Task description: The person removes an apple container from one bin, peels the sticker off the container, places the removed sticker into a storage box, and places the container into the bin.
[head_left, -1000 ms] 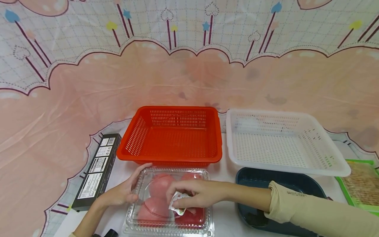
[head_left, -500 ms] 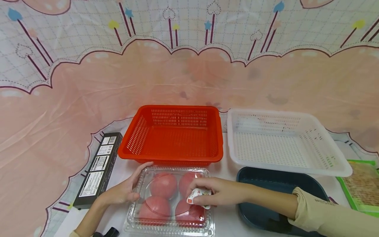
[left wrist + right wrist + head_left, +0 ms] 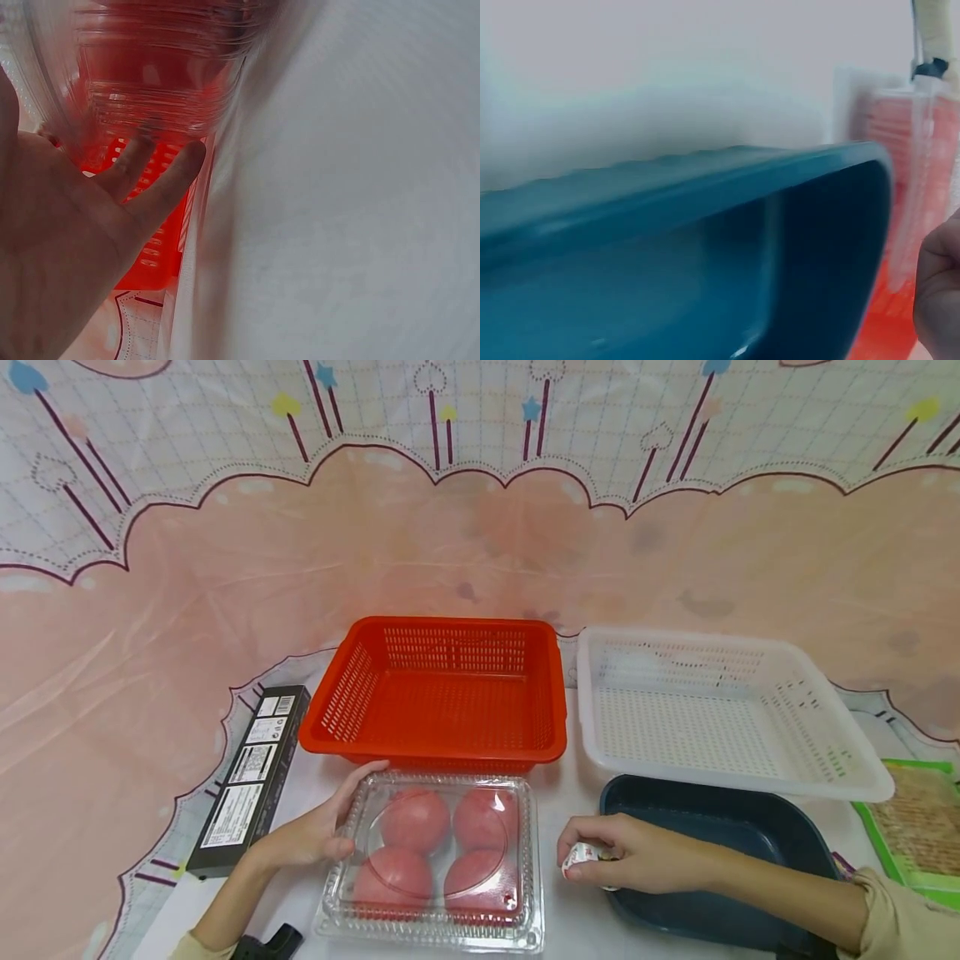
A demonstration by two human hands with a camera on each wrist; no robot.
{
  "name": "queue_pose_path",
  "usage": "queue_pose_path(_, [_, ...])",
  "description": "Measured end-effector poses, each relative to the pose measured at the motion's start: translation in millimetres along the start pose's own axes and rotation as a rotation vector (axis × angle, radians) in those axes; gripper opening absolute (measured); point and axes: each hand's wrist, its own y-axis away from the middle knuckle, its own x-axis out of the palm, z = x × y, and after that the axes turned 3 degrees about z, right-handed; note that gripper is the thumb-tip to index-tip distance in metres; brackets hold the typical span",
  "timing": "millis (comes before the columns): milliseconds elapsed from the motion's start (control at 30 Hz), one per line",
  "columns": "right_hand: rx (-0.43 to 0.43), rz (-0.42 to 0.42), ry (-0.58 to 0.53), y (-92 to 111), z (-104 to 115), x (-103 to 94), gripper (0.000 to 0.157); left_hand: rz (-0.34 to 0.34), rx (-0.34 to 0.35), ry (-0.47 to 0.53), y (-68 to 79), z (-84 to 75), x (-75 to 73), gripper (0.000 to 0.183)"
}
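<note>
A clear plastic clamshell box point(image 3: 534, 860) with a ridged rim sits at the front middle, its lid down over several round pinkish-red pieces point(image 3: 415, 821). My left hand point(image 3: 307, 842) rests along the box's left side, thumb and fingers spread; the left wrist view shows the fingers point(image 3: 169, 184) extended at its ridged wall. Pinched in my right hand point(image 3: 637, 853) is a small crumpled white wrapper point(image 3: 585, 857) with coloured print, partly hidden by the fingers. That hand hangs over the left rim of a dark blue basin point(image 3: 720, 806), to the right of the box.
Behind the box stands a red perforated basket point(image 3: 442, 752). A white perforated basket point(image 3: 735, 777) stands at the back right, close behind the basin. A long black box point(image 3: 251, 777) with white labels lies at left. A green-edged flat pack point(image 3: 918, 827) lies far right.
My right hand has moved right with the wrapper, from over the clear box to the basin's left rim. The left hand has stayed at the box.
</note>
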Motion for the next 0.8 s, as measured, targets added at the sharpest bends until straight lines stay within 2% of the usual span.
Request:
queue_pose_path(133, [0.039, -0.057, 0.006, 17.0, -9.3, -5.3, 0.015, -0.001, -0.003, -0.001, -0.5, -0.9, -0.2, 0.089])
queue_pose_path(367, [0.092, -0.109, 0.004, 43.9, -28.9, -12.9, 0.008, -0.004, -0.003, -0.006, -0.4, -1.4, -0.3, 0.088])
queue_pose_path(433, [0.081, -0.121, 0.05, 49.2, -37.5, -14.3, 0.006, -0.007, 0.001, -0.015, -0.5, -1.3, -0.4, 0.087])
queue_pose_path(667, [0.007, -0.119, 0.409, 60.1, -67.5, -22.6, 0.006, -0.006, 0.009, -0.02, -0.1, -0.8, 0.1, 0.087])
queue_pose_path(800, [0.036, -0.081, 0.425, 66.0, -76.9, -23.8, 0.009, 0.0, 0.008, -0.014, 0.1, -0.1, -0.2, 0.088])
